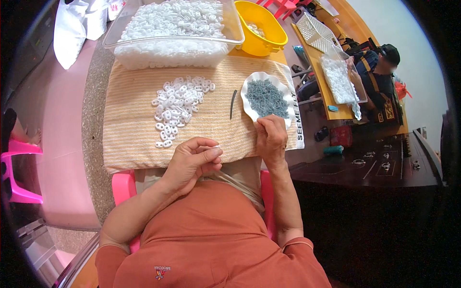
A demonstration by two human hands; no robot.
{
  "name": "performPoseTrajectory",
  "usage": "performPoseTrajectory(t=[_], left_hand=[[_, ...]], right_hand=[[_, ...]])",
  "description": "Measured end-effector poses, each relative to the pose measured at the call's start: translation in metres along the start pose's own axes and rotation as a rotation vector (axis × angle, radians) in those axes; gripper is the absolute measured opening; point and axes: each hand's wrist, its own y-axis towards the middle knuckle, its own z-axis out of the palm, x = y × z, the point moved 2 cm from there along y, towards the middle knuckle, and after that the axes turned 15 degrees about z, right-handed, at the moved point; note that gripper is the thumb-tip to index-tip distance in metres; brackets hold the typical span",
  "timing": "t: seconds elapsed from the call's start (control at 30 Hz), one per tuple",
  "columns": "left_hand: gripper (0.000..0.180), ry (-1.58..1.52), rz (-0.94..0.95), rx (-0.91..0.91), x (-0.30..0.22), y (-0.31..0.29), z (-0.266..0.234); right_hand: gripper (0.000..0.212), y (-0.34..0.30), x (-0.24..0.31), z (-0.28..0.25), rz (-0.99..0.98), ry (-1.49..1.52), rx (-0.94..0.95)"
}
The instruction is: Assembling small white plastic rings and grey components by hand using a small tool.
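Observation:
My left hand (pixel 194 158) is closed in a pinch near the front edge of the cloth. A bit of a small white plastic piece (pixel 217 147) shows between thumb and forefinger; the rest is covered. At the near rim of a white wavy-edged plate (pixel 246 102), my right hand (pixel 272 137) has its fingers pressed together. What they hold, if anything, I cannot make out. Many small grey-blue tube-like bits (pixel 268 97) fill the plate. Left of it lies a loose pile of white oval pieces with two holes (pixel 177 105). Between pile and plate rests a thin dark stick (pixel 233 104).
A striped beige cloth (pixel 129 120) covers my table. Behind stand a clear tub (pixel 177 50) full of white pieces and a yellow basin (pixel 273 36). To the right, another person (pixel 374 65) sits at a wooden table with a tray of white pieces (pixel 338 79).

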Motion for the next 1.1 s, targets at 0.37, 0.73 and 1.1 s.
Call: performPoseTrajectory(t=[0.37, 0.73, 1.1], left_hand=[[0.015, 0.014, 0.001, -0.001, -0.001, 0.000, 0.000], [0.017, 0.138, 0.045, 0.046, 0.003, -0.001, -0.001], [0.018, 0.484, 0.315, 0.166, 0.000, -0.005, 0.004]], right_hand=[[0.009, 0.003, 0.001, -0.003, 0.040, 0.016, -0.008], [0.004, -0.017, 0.057, -0.008, 0.388, 0.669, 0.409], [0.008, -0.030, 0.079, 0.003, 0.606, 1.004, 0.608]])
